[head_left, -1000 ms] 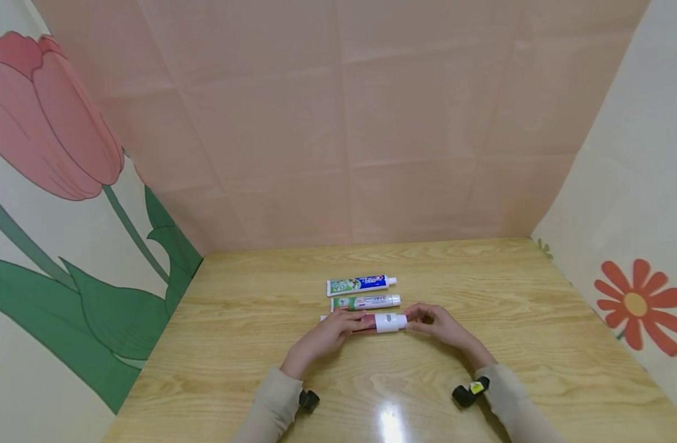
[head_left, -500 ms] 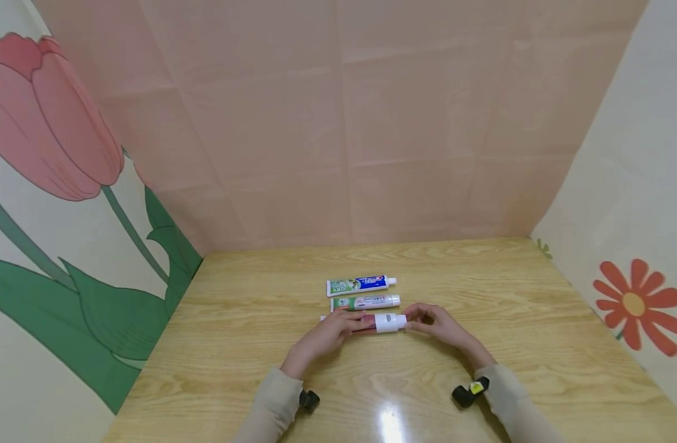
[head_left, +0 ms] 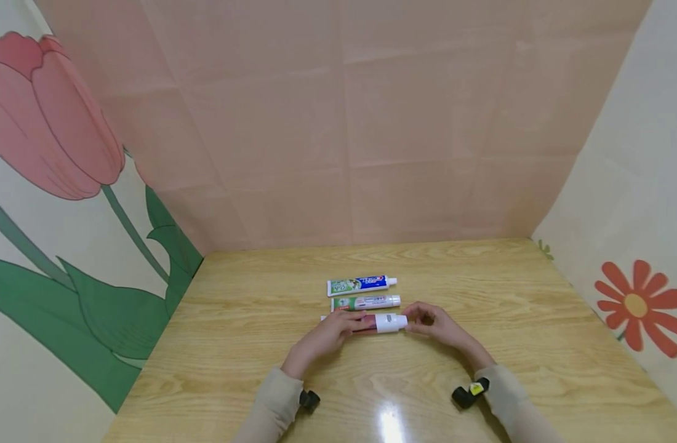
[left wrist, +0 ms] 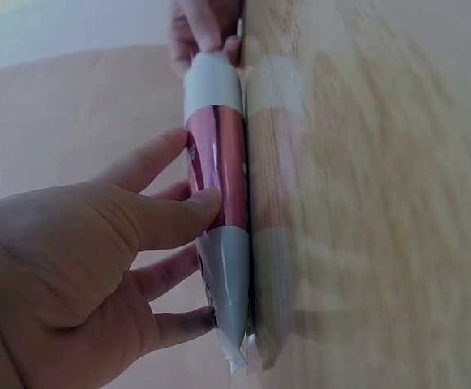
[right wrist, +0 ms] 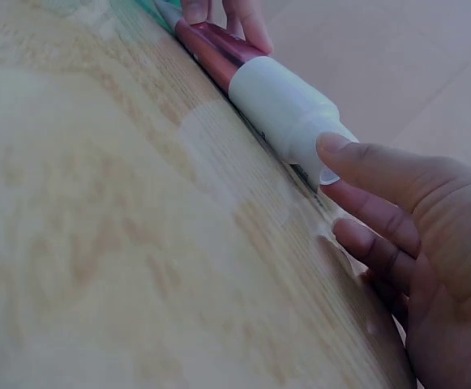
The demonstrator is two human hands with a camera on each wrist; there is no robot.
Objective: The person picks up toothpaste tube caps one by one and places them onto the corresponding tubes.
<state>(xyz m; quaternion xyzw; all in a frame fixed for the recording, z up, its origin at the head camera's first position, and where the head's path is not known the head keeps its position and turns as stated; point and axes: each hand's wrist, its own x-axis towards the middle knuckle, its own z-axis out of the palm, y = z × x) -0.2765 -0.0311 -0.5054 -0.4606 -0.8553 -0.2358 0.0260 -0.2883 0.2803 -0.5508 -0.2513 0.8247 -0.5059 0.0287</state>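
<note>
A red-and-white toothpaste tube lies on the wooden table, its white cap pointing right. My left hand holds the tube's body from above, thumb on the near side and fingers along the far side, covering much of the left half in the head view. At the other end, my right hand pinches the cap between thumb and index finger, its other fingers loosely bent beside the table surface. Just behind lies a green-and-white toothpaste tube, and farther back a blue-and-green toothpaste tube.
The three tubes lie roughly parallel on the wood-grain table. A pinkish sheet rises at the table's back edge. Flower-painted panels flank it, with a tulip left and a red flower right.
</note>
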